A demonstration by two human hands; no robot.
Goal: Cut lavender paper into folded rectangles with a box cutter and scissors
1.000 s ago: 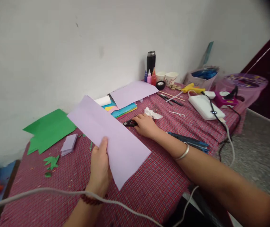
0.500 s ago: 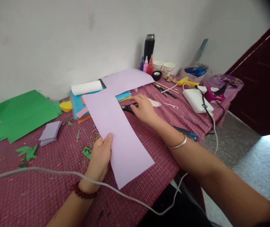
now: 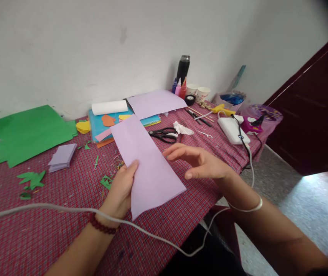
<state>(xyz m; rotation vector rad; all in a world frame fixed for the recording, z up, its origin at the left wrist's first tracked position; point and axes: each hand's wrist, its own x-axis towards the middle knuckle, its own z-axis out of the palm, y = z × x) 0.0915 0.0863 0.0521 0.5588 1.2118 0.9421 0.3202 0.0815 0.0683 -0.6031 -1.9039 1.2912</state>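
A long strip of lilac paper [image 3: 149, 168] is gripped along its left edge by my left hand [image 3: 123, 188], thumb on top. It is held tilted above the checked tablecloth. My right hand [image 3: 200, 163] hovers at the strip's right edge, fingers apart, holding nothing; whether a fingertip touches the paper I cannot tell. Black-handled scissors [image 3: 164, 134] lie beyond the strip, beside a crumpled white tissue [image 3: 183, 128]. A larger lilac sheet [image 3: 156, 103] rests behind, over a blue packet [image 3: 114, 119] bearing orange and yellow paper pieces.
Green sheets [image 3: 31, 132], a stack of small lilac papers [image 3: 62, 156] and green scraps [image 3: 33, 179] lie on the left. A white cable [image 3: 66, 209] crosses in front of my left wrist. Bottles, cups [image 3: 202, 94], a yellow glue gun [image 3: 223, 110] and a white power bank [image 3: 233, 129] stand right.
My right hand has drawn back from near the scissors toward me, to the strip's right edge. The scissors now show fully. My left hand keeps hold of the lilac strip, whose angle shifts slightly.
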